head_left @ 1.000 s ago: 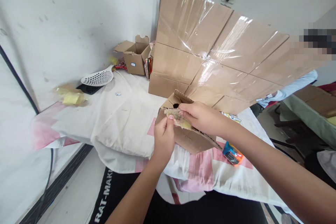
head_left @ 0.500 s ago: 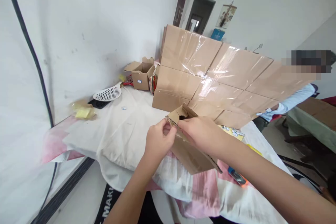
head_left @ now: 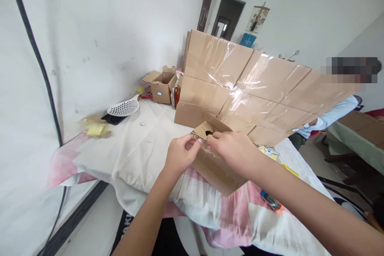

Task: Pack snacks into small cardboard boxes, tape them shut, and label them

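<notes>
A small brown cardboard box (head_left: 220, 172) stands tilted on the cloth-covered table in front of me, with a dark hole showing near its top inner edge. My left hand (head_left: 181, 154) pinches the box's upper left rim between thumb and fingers. At the upper edge, right of that, my right hand (head_left: 229, 148) has its fingers closed on the cardboard rim; its fingertips are partly hidden. Close to my right forearm lies a utility knife (head_left: 271, 201) with a blue and orange body.
A large taped cardboard sheet (head_left: 240, 84) stands upright behind the box. Further left are an open carton (head_left: 162, 88), a white perforated scoop (head_left: 123, 107) and a yellow packet (head_left: 97, 129). Another person's sleeve (head_left: 336, 114) shows at the right. Pink-and-white cloth (head_left: 141, 148) covers the table.
The box has turned slightly, and its right-hand flap edge no longer sticks out at the bottom. My right hand has shifted a little along the rim; my left hand keeps its pinch.
</notes>
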Tool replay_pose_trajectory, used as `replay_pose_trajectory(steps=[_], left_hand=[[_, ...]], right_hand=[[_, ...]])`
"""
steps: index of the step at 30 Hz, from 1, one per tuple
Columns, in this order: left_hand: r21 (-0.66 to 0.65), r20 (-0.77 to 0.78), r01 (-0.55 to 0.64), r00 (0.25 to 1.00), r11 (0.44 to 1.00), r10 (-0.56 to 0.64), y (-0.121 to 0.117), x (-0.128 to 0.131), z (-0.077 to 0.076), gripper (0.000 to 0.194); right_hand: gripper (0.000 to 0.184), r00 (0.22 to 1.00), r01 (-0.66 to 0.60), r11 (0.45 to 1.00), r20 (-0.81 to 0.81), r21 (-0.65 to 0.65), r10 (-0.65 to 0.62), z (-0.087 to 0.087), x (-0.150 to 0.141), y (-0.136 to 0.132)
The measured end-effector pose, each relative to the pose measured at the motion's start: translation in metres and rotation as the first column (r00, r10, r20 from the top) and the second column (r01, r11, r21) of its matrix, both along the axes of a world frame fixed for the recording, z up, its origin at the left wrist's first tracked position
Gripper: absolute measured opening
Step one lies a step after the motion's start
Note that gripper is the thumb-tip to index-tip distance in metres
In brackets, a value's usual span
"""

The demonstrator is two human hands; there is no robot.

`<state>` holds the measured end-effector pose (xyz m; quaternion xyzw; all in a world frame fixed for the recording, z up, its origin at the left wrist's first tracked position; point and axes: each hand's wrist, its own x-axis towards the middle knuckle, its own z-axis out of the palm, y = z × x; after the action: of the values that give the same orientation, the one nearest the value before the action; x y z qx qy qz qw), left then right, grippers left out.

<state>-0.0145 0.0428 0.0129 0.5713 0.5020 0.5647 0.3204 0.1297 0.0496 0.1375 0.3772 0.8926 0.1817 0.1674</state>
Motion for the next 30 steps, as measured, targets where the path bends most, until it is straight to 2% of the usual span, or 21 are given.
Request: replay_pose_trajectory(steps=[3,6,10,15,19,22,24,26,28,30], left_hand=[[0.068,-0.147,-0.034,0.988,0.997,0.044,0.000,0.001,-0.002,0.030],[0.103,-0.223,0.042,0.975,0.994,-0.018,0.000,0.000,0.000,0.031],[0.126,-0.299,0.130,0.950,0.983,-0.087,-0.005,-0.008,-0.002,0.031],[0.196,-0.300,0.118,0.952,0.973,-0.055,-0.010,-0.009,-0.014,0.031],[0.146,-0.107,0.078,0.992,0.986,-0.063,-0.015,0.005,-0.018,0.035],[0.046,0.095,0.008,0.995,0.999,-0.013,-0.022,0.022,-0.023,0.037],[-0.043,0.274,-0.015,0.961,0.999,0.026,-0.027,0.035,-0.028,0.037],[-0.120,0.447,-0.001,0.893,0.993,0.055,-0.033,0.046,-0.036,0.036],[-0.168,0.541,0.016,0.838,0.986,0.079,-0.038,0.054,-0.044,0.036],[-0.189,0.561,0.015,0.823,0.982,0.095,-0.041,0.057,-0.048,0.036]], right_hand=[[0.014,0.999,0.039,0.998,-0.031,0.044,-0.037,-0.001,-0.002,-0.003],[0.009,0.995,0.088,0.991,-0.062,0.096,-0.082,-0.005,-0.009,-0.003],[0.010,0.986,0.127,0.992,-0.112,0.011,-0.125,-0.014,-0.015,0.000],[0.009,0.977,0.073,0.993,-0.192,-0.091,-0.089,-0.024,-0.009,0.004],[0.009,0.933,0.067,0.986,-0.340,-0.155,-0.117,-0.030,0.006,0.009],[0.020,0.845,0.054,0.973,-0.509,-0.225,-0.164,-0.033,0.017,0.020],[0.027,0.760,0.041,0.966,-0.620,-0.256,-0.196,-0.033,0.024,0.031],[0.030,0.703,0.054,0.964,-0.676,-0.260,-0.222,-0.032,0.029,0.040],[0.032,0.690,0.077,0.965,-0.685,-0.250,-0.232,-0.029,0.033,0.044],[0.032,0.684,0.088,0.962,-0.687,-0.258,-0.247,-0.025,0.036,0.043]])
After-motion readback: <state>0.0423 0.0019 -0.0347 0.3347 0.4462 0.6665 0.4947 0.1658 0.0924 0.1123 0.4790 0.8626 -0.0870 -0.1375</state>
